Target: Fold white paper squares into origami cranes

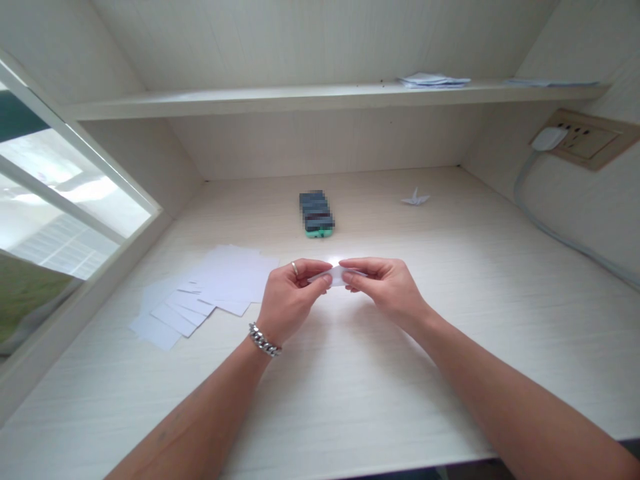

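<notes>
A small folded piece of white paper (337, 276) is pinched between both hands, above the middle of the desk. My left hand (297, 293), with a ring and a chain bracelet, grips its left end between thumb and fingers. The right end is held the same way by my right hand (383, 283). Fingers cover both ends of the paper, so only its middle shows clearly. Close to the left hand lie loose white paper sheets (230, 277), spread and overlapping.
Behind the hands lies a phone (317, 213) with a blurred screen and green edge. A folded paper crane (415, 198) sits at the back right. Paper stacks (434, 81) rest on the shelf (250, 101). A white plug (549, 139) with a cable is in the right wall socket. A window is at left.
</notes>
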Demonstrator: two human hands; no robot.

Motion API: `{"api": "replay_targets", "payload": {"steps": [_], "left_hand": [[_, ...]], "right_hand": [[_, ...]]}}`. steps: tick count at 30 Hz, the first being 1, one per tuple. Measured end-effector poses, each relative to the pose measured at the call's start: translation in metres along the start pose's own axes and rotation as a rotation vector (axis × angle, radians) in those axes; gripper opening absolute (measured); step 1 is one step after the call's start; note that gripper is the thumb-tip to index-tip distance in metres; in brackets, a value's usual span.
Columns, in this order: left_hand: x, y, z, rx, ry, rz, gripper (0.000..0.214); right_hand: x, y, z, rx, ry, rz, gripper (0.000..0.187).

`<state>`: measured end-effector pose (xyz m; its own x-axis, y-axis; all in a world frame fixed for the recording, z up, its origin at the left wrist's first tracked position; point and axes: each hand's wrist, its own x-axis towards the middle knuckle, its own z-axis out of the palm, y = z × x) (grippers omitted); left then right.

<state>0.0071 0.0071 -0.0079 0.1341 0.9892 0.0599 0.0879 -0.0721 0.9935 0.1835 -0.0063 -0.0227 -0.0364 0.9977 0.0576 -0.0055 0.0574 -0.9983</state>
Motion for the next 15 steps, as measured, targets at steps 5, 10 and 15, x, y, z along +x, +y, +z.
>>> {"api": "replay_targets", "payload": {"steps": [5, 10, 15], "left_hand": [[0.0000, -0.0010, -0.0003, -0.007, -0.005, -0.001, 0.022], [0.0001, -0.0026, -0.0009, 0.025, -0.005, 0.029, 0.020], [0.0001, -0.0034, -0.0011, 0.066, -0.011, 0.049, 0.018]], "right_hand": [[0.0000, 0.0001, -0.0008, 0.003, -0.005, -0.014, 0.029], [0.0007, 0.0004, 0.0004, 0.014, -0.001, -0.026, 0.025], [0.0017, 0.0019, 0.0006, 0.044, 0.000, -0.031, 0.022]]}}
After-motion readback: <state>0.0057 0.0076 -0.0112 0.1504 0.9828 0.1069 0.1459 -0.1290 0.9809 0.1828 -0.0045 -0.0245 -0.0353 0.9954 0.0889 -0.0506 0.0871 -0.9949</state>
